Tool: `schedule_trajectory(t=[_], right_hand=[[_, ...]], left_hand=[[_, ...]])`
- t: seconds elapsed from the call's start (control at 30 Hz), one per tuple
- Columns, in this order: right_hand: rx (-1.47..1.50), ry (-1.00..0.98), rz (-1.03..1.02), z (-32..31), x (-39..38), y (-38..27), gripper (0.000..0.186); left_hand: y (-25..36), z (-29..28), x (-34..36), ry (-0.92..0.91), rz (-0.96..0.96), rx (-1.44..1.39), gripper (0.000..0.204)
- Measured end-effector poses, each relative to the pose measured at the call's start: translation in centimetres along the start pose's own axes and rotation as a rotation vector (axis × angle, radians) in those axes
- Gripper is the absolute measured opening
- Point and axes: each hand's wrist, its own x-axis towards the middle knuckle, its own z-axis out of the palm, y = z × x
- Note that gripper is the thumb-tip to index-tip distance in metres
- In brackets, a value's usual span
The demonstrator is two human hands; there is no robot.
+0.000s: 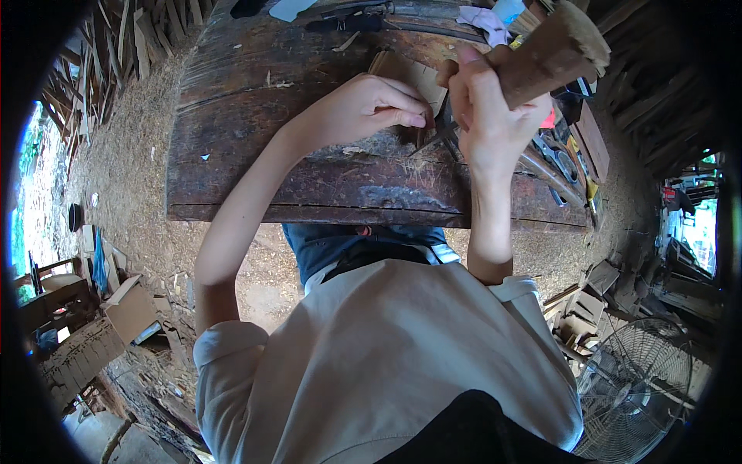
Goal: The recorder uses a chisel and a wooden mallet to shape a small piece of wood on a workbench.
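Note:
My right hand (495,124) is raised over the right part of the workbench, closed round a wooden mallet (550,62) with a thick round head and a worn, frayed end. A thin dark metal blade (437,139) slants down to the bench just below that hand; whether the hand also holds it is unclear. Beside a pale brown wooden piece (410,71) lying on the bench, my left hand (379,108) has its fingers curled, with thumb and fingertips close to the piece's near edge. What lies between those fingertips is hidden.
The dark, scarred workbench (239,155) has its near edge in front of my body. Tools (556,158) crowd its right end; bars and a pink cloth (485,22) lie along the back. A fan (638,387) stands behind on the right, and a cardboard box (131,309) on the left.

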Motion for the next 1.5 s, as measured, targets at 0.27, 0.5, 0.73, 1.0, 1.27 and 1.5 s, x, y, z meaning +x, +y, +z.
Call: schedule_trajectory(t=[0.27, 0.5, 0.73, 1.0, 1.27, 1.5], right_hand=[[-0.201, -0.004, 0.071, -0.1, -0.6, 1.3, 0.013], [-0.217, -0.043, 0.097, 0.1, 0.0, 1.1, 0.015], [-0.003, 0.052, -0.007, 0.1, 0.9, -0.6, 0.022], [0.005, 0.069, 0.017, 0.3, 1.4, 0.5, 0.022], [-0.137, 0.016, -0.041, 0.8, 1.4, 1.0, 0.01], [-0.182, -0.005, 0.014, 1.7, 1.5, -0.2, 0.008]], left_hand=[[0.8, 0.0, -0.2, 0.017, 0.004, 0.027, 0.02], [0.5, -0.1, -0.1, 0.058, -0.024, -0.009, 0.017], [0.4, -0.2, -0.2, 0.121, 0.035, 0.083, 0.018], [0.6, -0.5, -0.1, 0.105, 0.0, 0.054, 0.018], [0.5, -0.5, -0.3, 0.115, -0.08, -0.034, 0.018], [1.1, -0.7, -0.2, 0.1, -0.14, -0.027, 0.017]])
